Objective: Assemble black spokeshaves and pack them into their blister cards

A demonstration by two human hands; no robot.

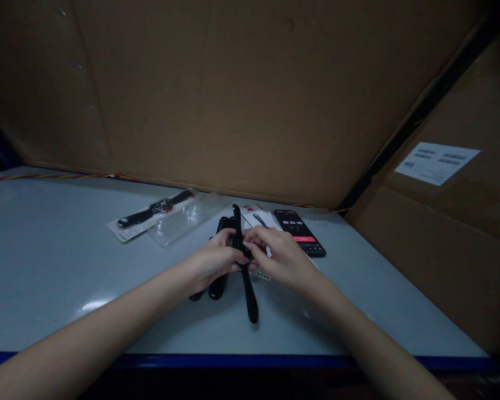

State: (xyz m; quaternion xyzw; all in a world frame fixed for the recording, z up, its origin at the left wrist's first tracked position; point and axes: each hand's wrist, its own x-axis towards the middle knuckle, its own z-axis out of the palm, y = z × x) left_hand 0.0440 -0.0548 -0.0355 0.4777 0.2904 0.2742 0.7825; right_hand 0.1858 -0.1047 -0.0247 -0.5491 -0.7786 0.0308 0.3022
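Lying on pale table [66, 239]: black pieces [219, 286]; cardboard [216, 111] behind.

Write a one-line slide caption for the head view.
Left hand grips a long black piece, right hand at its middle, near a phone.

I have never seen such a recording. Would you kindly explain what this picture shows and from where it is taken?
No machine is here: a camera on a person's head looks forward and down at that person's bare hands. The left hand holds a long black piece, and the right hand has its fingers near the piece's middle. More black pieces lie on the pale table beneath the left hand. Farther left is a packaged black piece; to the right lies a phone.
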